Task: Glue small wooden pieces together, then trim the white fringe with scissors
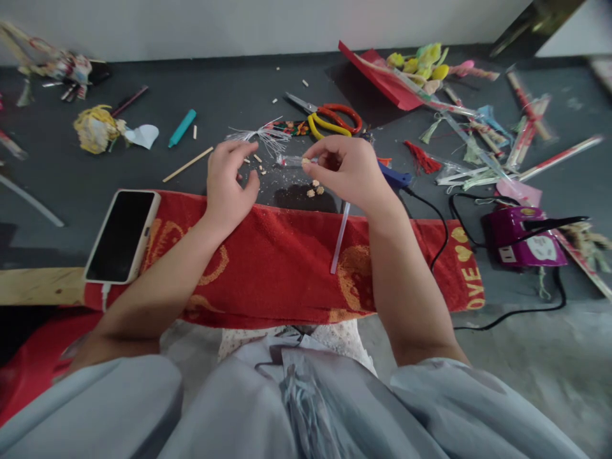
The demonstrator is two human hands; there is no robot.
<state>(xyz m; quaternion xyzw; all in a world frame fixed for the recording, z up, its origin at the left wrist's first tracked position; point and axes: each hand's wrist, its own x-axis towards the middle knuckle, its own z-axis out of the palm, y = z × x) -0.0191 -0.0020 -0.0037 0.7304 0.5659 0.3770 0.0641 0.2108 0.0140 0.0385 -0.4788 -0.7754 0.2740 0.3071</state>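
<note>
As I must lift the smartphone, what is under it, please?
The red towel shows along two edges of the smartphone, probably continuing beneath; the covered area cannot be seen.

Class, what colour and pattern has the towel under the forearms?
The towel is red with golden motifs, hearts and letters; head view.

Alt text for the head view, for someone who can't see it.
The right hand pinches a small pale piece above a dark grey table; the left hand, open, is near white strands. A red towel lies along the near edge, a phone at its left end, scissors beyond the hands.
</note>
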